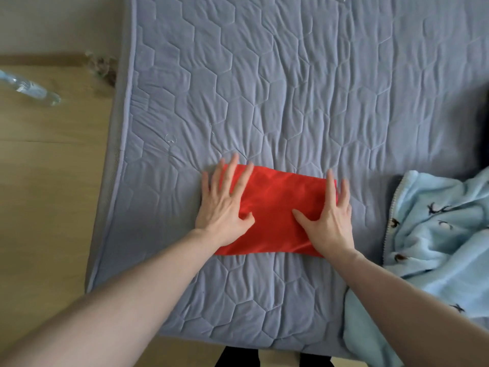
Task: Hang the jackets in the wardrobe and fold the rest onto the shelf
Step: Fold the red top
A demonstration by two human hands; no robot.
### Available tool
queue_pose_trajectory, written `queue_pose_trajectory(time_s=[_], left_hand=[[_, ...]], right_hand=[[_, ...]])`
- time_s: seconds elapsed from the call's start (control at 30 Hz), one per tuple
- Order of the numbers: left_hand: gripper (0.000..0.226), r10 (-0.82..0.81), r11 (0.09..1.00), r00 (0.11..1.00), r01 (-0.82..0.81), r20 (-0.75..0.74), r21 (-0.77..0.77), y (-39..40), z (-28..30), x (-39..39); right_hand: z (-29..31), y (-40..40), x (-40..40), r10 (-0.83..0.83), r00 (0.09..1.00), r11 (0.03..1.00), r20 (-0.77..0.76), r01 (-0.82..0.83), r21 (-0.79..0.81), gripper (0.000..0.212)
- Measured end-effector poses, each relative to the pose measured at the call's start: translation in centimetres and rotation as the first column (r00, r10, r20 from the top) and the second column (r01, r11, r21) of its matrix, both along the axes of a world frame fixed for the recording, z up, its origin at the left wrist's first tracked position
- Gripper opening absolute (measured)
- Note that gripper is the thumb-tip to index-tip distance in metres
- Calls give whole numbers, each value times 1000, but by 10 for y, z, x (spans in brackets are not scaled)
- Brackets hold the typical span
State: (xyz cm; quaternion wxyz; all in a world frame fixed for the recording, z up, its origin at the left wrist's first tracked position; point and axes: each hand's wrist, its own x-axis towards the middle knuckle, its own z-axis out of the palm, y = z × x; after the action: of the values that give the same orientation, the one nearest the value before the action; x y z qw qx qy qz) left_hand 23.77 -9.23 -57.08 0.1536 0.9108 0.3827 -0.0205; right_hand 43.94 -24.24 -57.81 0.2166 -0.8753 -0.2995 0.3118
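Observation:
A red garment point(275, 207), folded into a neat rectangle, lies on the grey quilted mattress point(291, 88). My left hand point(225, 205) presses flat on its left end, fingers straight and spread. On the right end, my right hand point(328, 221) lies flat too, thumb pointing inward across the cloth. Neither hand grips the fabric.
A light blue fleece garment point(434, 234) with small dark prints is bunched at the mattress's right edge. A clear plastic bottle point(29, 87) lies on the wooden floor point(47, 181) to the left. Something dark point(483, 144) shows at the far right edge.

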Motion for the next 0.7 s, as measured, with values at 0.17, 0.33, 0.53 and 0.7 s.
queue_pose_trajectory(time_s=[0.17, 0.33, 0.53, 0.7], left_hand=[[140, -6, 922, 930, -136, -367, -362, 6, -15, -12], [85, 138, 857, 944, -266, -301, -442, 12, -4, 2], [64, 185, 825, 930, -322, -317, -465, 0, 42, -3], [66, 299, 763, 925, -378, -233, -523, -43, 122, -38]], right_hand=[[-9, -6, 1, 92, 992, 982, -84, -104, -155, 124], [1, -3, 11, 71, 987, 981, -141, -95, -171, 101], [50, -14, -3, 37, 985, 995, -170, -51, -82, 76], [133, -35, -9, 65, 975, 994, -211, -81, -72, 79]])
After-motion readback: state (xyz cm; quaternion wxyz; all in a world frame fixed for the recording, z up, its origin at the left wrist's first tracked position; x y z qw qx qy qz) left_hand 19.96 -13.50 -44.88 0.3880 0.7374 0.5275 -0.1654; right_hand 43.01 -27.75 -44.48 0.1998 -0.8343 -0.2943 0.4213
